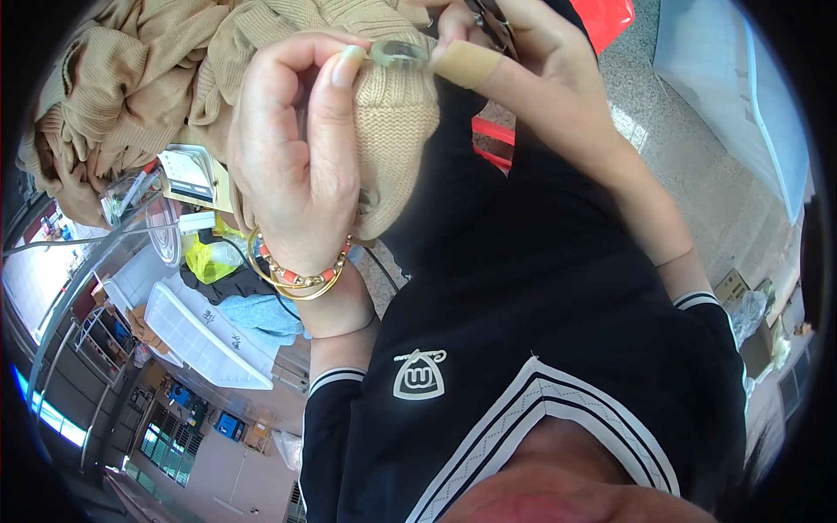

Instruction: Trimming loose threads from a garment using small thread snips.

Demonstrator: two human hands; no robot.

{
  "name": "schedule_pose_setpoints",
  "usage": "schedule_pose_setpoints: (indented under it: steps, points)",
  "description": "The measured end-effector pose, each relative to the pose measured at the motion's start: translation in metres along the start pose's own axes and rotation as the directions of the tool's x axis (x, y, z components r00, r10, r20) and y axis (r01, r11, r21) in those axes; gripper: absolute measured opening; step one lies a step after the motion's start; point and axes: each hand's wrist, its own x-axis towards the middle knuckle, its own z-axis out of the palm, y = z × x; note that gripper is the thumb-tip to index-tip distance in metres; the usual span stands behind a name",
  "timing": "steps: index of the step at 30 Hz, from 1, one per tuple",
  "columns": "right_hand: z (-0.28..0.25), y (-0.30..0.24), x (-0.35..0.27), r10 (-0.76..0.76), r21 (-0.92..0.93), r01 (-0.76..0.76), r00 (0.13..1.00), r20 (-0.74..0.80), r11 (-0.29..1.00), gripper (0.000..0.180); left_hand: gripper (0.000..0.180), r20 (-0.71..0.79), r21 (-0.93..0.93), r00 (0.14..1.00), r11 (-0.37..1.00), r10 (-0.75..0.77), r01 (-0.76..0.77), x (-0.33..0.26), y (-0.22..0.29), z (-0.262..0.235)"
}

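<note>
My left hand (pixel 301 139), with bracelets at the wrist, pinches the ribbed edge of a beige knit garment (pixel 397 122) between thumb and forefinger. At that edge sits a round, greenish, translucent piece (pixel 399 54) like a large button. Beige tape wraps the thumb of my right hand (pixel 549 87), whose thumb tip is close beside the round piece. A dark metal tool (pixel 493 24), resembling thread snips, lies within the right hand's curled fingers; its ends are partly hidden. More of the garment hangs below the left fingers.
Beige knitwear (pixel 113 87) is heaped at the far left. Beside it lie a notepad (pixel 187 174) and a yellow bag (pixel 209 260). A white plastic crate (pixel 200 336) stands left. A red plastic seat (pixel 604 19) and a translucent bin (pixel 728 87) are at the right.
</note>
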Motion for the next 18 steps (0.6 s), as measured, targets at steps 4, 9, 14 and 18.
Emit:
schedule_pose_setpoints:
  steps: [4, 9, 14, 18]
  points:
    - [-0.011, -0.013, -0.009, -0.293, -0.34, 0.295, 0.954, 0.057, 0.893, 0.056, 0.007, -0.024, -0.067, 1.0, 0.998, -0.005, 0.003, 0.001, 0.0, 0.004]
    - [-0.013, -0.007, -0.016, -0.475, -0.661, 0.543, 0.825, 0.305, 0.518, 0.044, 0.007, -0.028, -0.013, 1.0, 1.0, -0.004, 0.004, 0.0, -0.001, 0.001]
    - [-0.004, -0.003, -0.023, -0.437, -0.716, 0.484, 0.857, 0.272, 0.503, 0.046, 0.005, -0.05, 0.025, 0.998, 0.999, 0.049, -0.048, 0.001, -0.006, 0.004]
    - [-0.017, 0.032, 0.018, -0.747, -0.646, 0.726, 0.561, 0.356, 0.237, 0.043, 0.012, 0.032, 0.061, 0.995, 0.994, 0.094, -0.095, 0.001, -0.004, 0.002]
